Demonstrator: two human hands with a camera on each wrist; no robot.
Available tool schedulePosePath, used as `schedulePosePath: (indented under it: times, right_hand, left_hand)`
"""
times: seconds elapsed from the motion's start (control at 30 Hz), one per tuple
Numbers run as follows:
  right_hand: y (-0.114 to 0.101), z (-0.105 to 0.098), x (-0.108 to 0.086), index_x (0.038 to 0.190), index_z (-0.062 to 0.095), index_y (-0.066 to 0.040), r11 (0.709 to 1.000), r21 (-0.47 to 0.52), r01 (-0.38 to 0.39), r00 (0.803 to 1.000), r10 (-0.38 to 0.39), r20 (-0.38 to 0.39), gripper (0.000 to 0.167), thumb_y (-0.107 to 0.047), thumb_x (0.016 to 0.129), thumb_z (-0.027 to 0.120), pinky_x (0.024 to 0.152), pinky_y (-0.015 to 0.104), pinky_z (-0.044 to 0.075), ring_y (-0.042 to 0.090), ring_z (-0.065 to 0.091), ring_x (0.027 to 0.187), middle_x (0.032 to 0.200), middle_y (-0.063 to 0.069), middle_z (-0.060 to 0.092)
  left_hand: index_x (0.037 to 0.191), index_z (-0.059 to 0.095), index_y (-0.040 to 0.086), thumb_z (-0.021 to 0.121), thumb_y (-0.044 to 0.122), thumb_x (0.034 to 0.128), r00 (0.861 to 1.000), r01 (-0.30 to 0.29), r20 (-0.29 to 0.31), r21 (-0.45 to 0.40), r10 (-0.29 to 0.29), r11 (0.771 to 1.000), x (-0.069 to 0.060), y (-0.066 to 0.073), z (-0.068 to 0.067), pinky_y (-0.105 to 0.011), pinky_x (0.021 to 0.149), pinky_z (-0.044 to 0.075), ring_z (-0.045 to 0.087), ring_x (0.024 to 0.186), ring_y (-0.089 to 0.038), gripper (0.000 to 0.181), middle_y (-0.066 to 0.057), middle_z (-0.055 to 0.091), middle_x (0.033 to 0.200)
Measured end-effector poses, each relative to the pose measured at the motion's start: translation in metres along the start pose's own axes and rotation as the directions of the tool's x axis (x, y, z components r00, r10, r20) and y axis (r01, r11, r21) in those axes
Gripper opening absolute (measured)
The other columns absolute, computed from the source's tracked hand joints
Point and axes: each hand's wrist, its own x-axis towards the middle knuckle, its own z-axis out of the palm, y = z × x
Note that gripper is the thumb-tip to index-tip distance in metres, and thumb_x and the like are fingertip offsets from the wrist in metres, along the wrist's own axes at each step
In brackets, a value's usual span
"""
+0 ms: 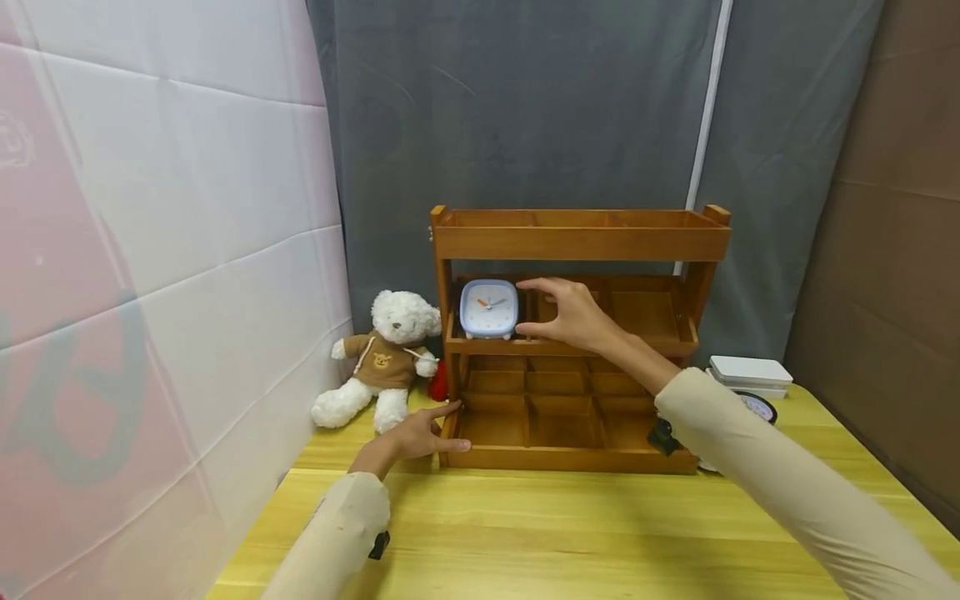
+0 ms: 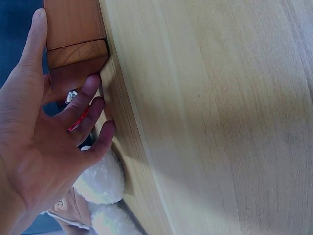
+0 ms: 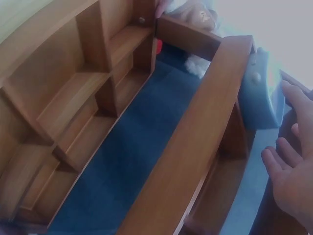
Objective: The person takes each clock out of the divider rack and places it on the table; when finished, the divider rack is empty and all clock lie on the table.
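A small alarm clock [image 1: 489, 309] with a light blue case stands upright at the left end of the wooden shelf's [image 1: 585, 245] middle tier. My right hand [image 1: 573, 317] is just right of it, thumb and fingers spread apart in a C shape. The right wrist view has the fingertips close to the clock [image 3: 259, 93]; whether they touch it I cannot tell. At the shelf's lower left front corner [image 2: 78, 54], my left hand [image 1: 415, 433] grips the wood, thumb over the front board and fingers along the outer side. Part of the index finger is hidden there.
Left of the shelf sits a white teddy bear [image 1: 390, 358] in a brown hoodie, with a red object [image 1: 438, 382] behind it. White boxes [image 1: 750, 372] and a round dark-rimmed item [image 1: 757, 407] lie to the right. A fabric wall [image 1: 225, 208] borders the left side.
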Motion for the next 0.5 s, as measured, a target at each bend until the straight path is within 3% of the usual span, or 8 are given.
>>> schedulePosePath:
  times: [0.17,0.33,0.5]
  right_hand:
    - [-0.004,0.013,0.014,0.142,0.061,-0.003,0.999,-0.033,0.018,1.000,-0.018,0.010,0.073,-0.025,0.080,0.093,0.100,0.054,0.051,0.042,0.060,0.124,0.138,0.020,0.062]
    - [-0.005,0.024,0.023,0.144,0.060,-0.004,0.998,-0.061,-0.007,0.999,0.009,0.040,0.078,-0.028,0.078,0.095,0.103,0.050,0.050,0.037,0.059,0.126,0.141,0.019,0.061]
    - [-0.005,0.033,0.028,0.146,0.059,-0.005,0.998,-0.056,-0.022,0.997,0.026,0.068,0.082,-0.027,0.076,0.096,0.107,0.048,0.047,0.035,0.055,0.132,0.146,0.018,0.057]
  left_hand:
    - [0.163,0.037,0.018,0.084,0.049,0.0868,1.000,0.010,-0.010,0.011,-0.009,1.000,-0.002,0.002,0.000,-0.031,0.064,0.038,0.044,0.068,-0.014,0.095,0.000,0.049,0.072]
    - [0.163,0.037,0.019,0.083,0.050,0.0872,1.000,0.012,-0.013,0.033,-0.011,0.999,-0.003,0.003,0.000,-0.032,0.068,0.041,0.049,0.073,-0.015,0.094,-0.006,0.060,0.082]
    - [0.163,0.037,0.019,0.083,0.051,0.0864,1.000,0.010,-0.005,0.024,-0.010,1.000,-0.003,0.002,0.000,-0.031,0.064,0.039,0.045,0.068,-0.014,0.095,-0.003,0.054,0.076]
